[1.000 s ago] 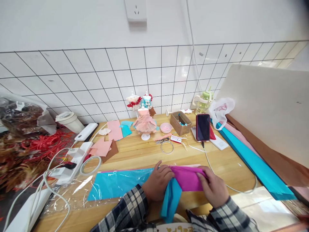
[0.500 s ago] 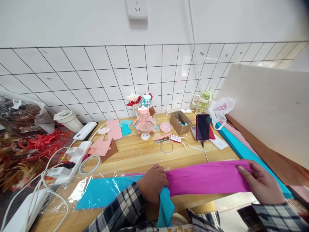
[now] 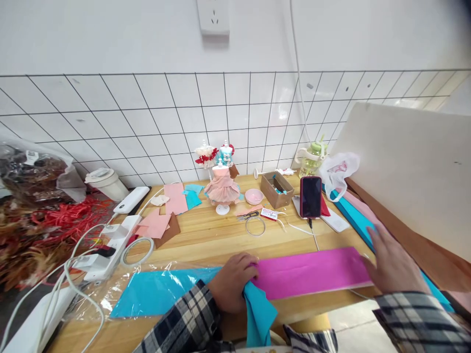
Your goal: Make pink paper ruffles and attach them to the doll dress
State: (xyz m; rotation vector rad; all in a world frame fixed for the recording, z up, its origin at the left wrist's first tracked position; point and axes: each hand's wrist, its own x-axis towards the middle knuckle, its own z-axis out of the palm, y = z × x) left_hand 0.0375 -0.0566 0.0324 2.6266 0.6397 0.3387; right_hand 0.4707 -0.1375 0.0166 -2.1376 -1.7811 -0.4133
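Observation:
A strip of magenta fabric (image 3: 312, 272) lies flat along the front of the table. My left hand (image 3: 235, 282) is closed at its left end, also gripping teal fabric (image 3: 259, 314) that hangs folded over the table's front edge. Left of that hand, a teal sheet (image 3: 162, 291) lies in a clear plastic sleeve (image 3: 106, 299). At the strip's right end my right hand (image 3: 392, 262) is open, fingers spread, with its thumb close to the magenta corner. Whether the thumb touches the fabric I cannot tell.
Behind stand small dress forms, the nearest in a pink dress (image 3: 222, 186), a pink bowl (image 3: 253, 197), a cardboard box (image 3: 276, 196), a phone (image 3: 310, 197) and scissors (image 3: 250, 215). Pink scraps (image 3: 156, 224) and a cabled power strip (image 3: 114, 247) are left. Teal fabric (image 3: 353, 218) lies right.
My right hand has let go of the magenta strip's right end and opened. The strip, held up before, now rests flat on the table. My left hand stays closed in place.

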